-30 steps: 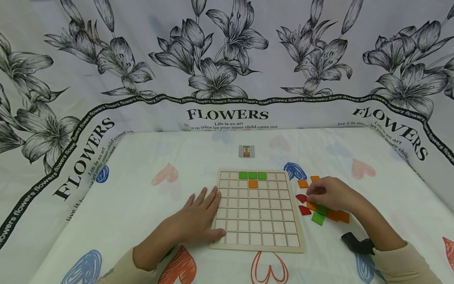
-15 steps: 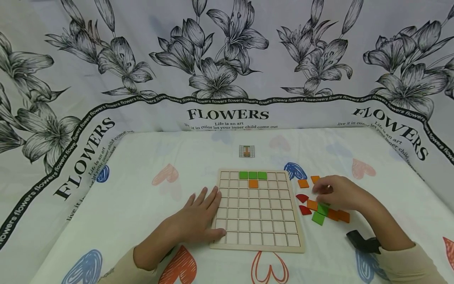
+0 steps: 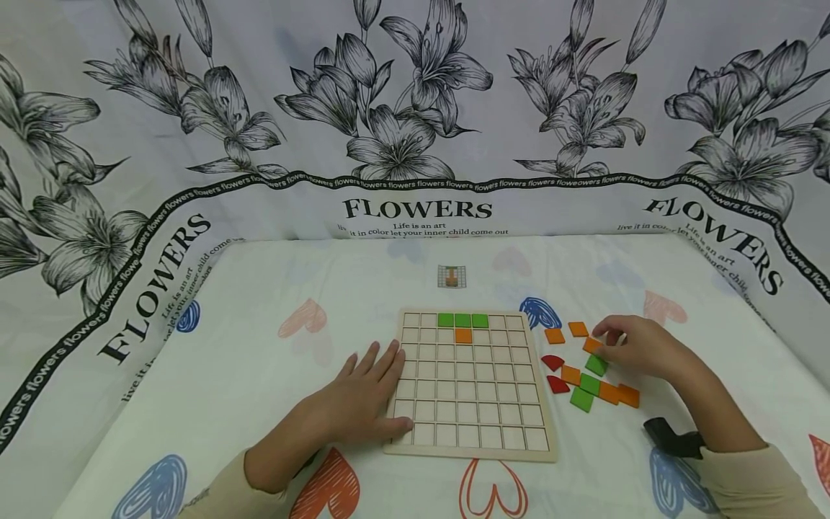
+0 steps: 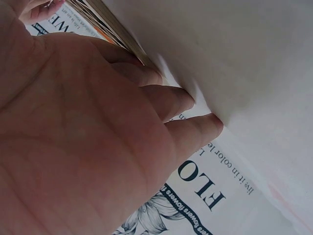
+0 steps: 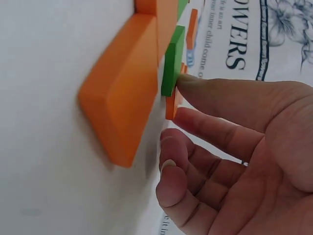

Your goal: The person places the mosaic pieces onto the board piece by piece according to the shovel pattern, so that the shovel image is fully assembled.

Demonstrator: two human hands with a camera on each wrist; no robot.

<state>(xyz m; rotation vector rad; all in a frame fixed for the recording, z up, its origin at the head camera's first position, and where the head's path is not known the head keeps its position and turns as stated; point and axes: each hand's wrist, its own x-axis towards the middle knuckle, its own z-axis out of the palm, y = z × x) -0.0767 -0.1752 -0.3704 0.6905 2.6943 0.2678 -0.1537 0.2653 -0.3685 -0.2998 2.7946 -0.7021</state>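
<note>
My left hand (image 3: 363, 396) lies flat with spread fingers along the left edge of a wooden grid board (image 3: 454, 457), its thumb on the board's lower left corner. In the left wrist view its fingers (image 4: 195, 132) reach straight out. Three green tiles (image 3: 462, 320) fill cells in the top row, with one orange tile (image 3: 463, 336) beneath the middle one. Right of the board, my right hand (image 3: 638, 346) has thumb and index finger on opposite sides of an orange square tile (image 3: 591, 345). A green tile (image 5: 173, 61) lies beside that orange tile, at the thumb.
Loose orange tiles (image 3: 627, 396), green tiles (image 3: 581, 399) and two red quarter-round tiles (image 3: 558, 384) lie between the board and my right hand. A small pattern card (image 3: 451, 277) lies behind the board. A black strap (image 3: 671, 437) shows by my right wrist.
My right hand has moved right over the loose tiles, uncovering an orange and a green tile. My left hand and the board have stayed put.
</note>
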